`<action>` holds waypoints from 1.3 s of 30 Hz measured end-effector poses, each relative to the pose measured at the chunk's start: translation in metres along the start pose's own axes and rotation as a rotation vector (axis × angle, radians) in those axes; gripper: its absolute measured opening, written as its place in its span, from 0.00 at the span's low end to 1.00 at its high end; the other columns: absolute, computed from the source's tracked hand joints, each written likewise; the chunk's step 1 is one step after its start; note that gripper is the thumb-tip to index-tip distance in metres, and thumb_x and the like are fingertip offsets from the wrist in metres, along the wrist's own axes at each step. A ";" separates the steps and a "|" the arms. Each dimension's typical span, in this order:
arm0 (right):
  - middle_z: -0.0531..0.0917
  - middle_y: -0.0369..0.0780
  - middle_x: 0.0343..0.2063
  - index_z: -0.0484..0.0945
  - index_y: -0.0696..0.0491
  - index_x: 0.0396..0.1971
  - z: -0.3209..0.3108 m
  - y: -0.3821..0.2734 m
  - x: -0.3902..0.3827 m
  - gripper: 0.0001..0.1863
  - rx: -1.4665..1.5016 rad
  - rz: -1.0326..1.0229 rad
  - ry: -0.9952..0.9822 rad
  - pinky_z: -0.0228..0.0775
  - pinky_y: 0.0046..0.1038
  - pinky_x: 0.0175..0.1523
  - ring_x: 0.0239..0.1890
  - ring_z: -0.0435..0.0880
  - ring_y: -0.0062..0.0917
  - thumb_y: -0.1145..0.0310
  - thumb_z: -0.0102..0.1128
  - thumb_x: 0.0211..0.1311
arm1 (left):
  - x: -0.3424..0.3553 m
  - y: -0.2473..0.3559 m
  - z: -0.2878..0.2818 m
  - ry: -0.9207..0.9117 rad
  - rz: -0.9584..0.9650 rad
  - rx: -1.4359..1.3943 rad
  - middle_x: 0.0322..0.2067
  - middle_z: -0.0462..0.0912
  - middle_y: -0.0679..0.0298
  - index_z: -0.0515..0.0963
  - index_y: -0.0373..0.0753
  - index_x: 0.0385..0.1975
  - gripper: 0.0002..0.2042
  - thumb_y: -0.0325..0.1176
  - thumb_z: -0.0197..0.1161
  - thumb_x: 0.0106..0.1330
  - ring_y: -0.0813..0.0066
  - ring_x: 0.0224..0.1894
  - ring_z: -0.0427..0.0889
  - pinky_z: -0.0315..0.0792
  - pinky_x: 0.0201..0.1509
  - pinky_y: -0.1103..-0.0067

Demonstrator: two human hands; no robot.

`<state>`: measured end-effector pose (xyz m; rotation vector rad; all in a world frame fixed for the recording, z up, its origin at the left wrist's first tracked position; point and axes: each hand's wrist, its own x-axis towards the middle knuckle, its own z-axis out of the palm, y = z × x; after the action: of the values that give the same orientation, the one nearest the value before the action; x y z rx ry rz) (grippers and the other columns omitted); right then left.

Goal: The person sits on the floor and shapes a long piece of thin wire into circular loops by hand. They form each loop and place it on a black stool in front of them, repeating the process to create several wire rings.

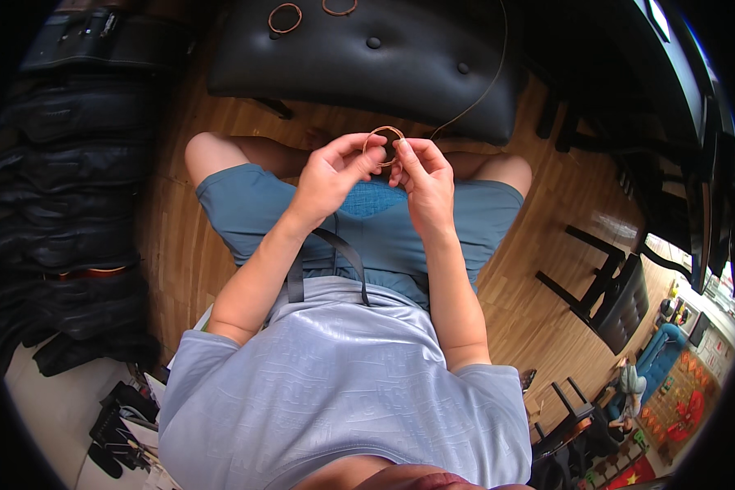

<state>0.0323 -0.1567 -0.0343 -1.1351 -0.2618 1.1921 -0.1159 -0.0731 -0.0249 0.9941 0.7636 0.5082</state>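
Observation:
Over my lap I hold a small ring of coiled copper-coloured wire [386,128]. My left hand [327,178] pinches its left side between thumb and fingers. My right hand [426,181] grips the right side, thumb pressed on the coil. A loose length of the wire [487,90] runs from near my right fingertips up in a long curve across the black bench. Two more coils lie apart on the bench at the far left: one whole coil [272,18] and a second coil [340,15], cut off by the picture's top edge.
The black padded bench [318,69] with buttons stands just beyond my crossed legs. Black cases [73,188] line the left side. A black stool [621,306] lies to the right on the wooden floor [514,269]. Farther right, a person [629,388] is near a blue sofa [661,351].

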 end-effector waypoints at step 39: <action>0.81 0.34 0.31 0.80 0.58 0.40 -0.016 0.009 0.005 0.11 0.266 0.201 -0.257 0.67 0.16 0.24 0.21 0.74 0.12 0.64 0.63 0.70 | -0.004 0.001 0.006 0.011 0.172 0.312 0.34 0.78 0.69 0.72 0.34 0.65 0.30 0.25 0.73 0.61 0.88 0.33 0.79 0.77 0.41 0.87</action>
<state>0.0398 -0.1622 -0.0507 -0.7898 -0.1798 1.5054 -0.1140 -0.0791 -0.0210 1.3561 0.7862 0.5532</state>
